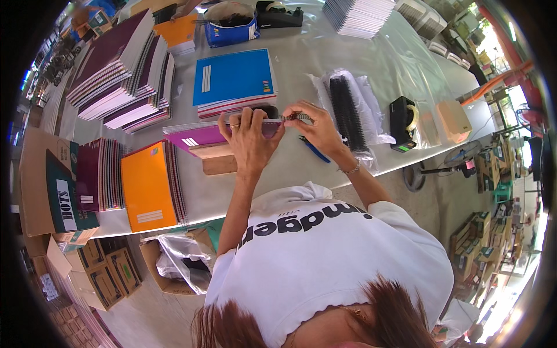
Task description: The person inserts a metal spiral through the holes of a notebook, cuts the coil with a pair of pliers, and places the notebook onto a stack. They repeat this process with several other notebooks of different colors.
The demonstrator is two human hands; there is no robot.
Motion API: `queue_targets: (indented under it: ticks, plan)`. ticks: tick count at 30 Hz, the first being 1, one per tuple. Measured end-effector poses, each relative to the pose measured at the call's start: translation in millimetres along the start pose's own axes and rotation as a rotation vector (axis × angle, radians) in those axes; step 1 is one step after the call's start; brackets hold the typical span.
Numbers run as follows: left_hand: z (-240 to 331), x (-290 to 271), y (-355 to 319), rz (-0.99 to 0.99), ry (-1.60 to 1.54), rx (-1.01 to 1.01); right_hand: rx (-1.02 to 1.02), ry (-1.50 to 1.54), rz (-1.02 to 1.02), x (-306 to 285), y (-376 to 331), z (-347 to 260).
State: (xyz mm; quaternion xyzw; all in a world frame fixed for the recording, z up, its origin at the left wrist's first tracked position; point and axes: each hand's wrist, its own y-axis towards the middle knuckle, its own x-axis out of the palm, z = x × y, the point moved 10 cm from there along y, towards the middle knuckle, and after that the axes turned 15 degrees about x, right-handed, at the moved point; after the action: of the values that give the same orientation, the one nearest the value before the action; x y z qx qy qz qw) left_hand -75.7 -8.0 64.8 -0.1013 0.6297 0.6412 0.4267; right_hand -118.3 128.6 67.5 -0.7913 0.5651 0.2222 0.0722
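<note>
My left hand grips a purple notebook by its upper edge, fingers over the far side and thumb toward the right end. The notebook stands on edge against a small wooden block. At its right end my right hand pinches a dark spiral binding coil, whose tip meets the notebook's corner. How far the coil runs into the holes is hidden by my fingers. Just below the right hand lies a blue-handled tool. Right behind the purple notebook is a stack of blue notebooks.
Black coils lie in a plastic bag on the right, beside a tape dispenser. Purple notebooks pile up at far left; orange notebooks lean nearer, beside a carton. A blue pouch and white stack stand farther back.
</note>
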Motion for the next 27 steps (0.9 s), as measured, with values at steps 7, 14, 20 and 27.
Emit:
queue_targets:
  ticks: [7,14,20,27]
  plan:
    - [1,0,-4,0.024,0.0,-0.001,-0.014,-0.046,-0.036,1,1,-1]
    - [4,-7,-4,0.023,0.019,0.003,-0.088,-0.21,-0.139,9,2,-11]
    - [5,-8,8,-0.065,-0.014,0.021,-0.13,-0.429,-0.037,11,-6,-16]
    - [15,3,-4,-0.226,-0.322,0.318,0.067,-0.157,-0.314,24,-5,3]
